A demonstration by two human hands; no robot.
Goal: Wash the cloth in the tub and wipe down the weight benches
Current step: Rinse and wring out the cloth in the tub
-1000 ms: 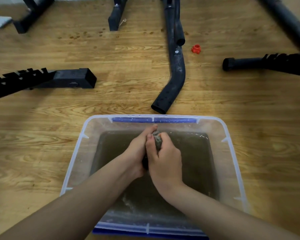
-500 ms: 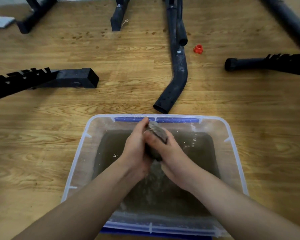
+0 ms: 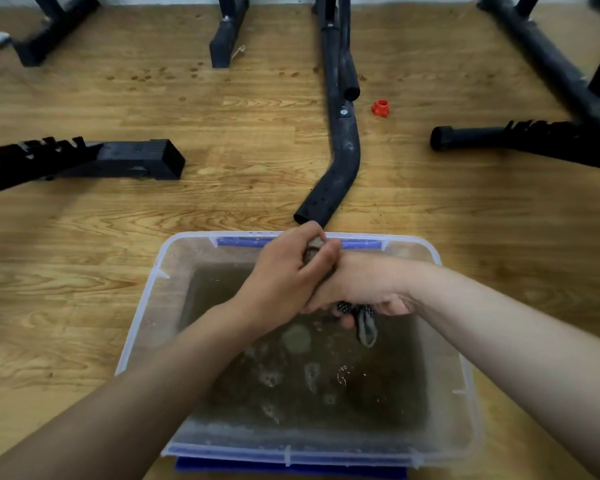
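We see both hands raised over the far half of a clear plastic tub [image 3: 142,317] that sits on a wooden floor [image 3: 222,133], and both are clamped on the same wet cloth [image 3: 366,327]. The left hand [image 3: 284,275] is closed in a fist round the upper end of the cloth, where a small grey bit shows between its thumb and forefinger near the tub's far rim. The right hand [image 3: 364,284] crosses just behind and below it, knuckles up, its fingers curled round the lower part; the two hands press against each other. From under the right hand a dark, dotted fold and a grey tail of the cloth hang down toward the water without clearly reaching it. The water [image 3: 309,393] in the tub is murky brown, with pale splash marks and ripples beneath the hands. A blue strip runs along the tub's far rim and another blue edge shows under its near side. Beyond the tub, a bent black tube [image 3: 340,161] of a bench frame lies on the floor, its open end just beside the far rim. A black square-ended bar [image 3: 136,161] lies to the left, a round-capped black bar [image 3: 465,136] to the right, and a small red knob [image 3: 381,108] rests near the bent tube. More black frame legs [image 3: 227,36] stand along the top edge.
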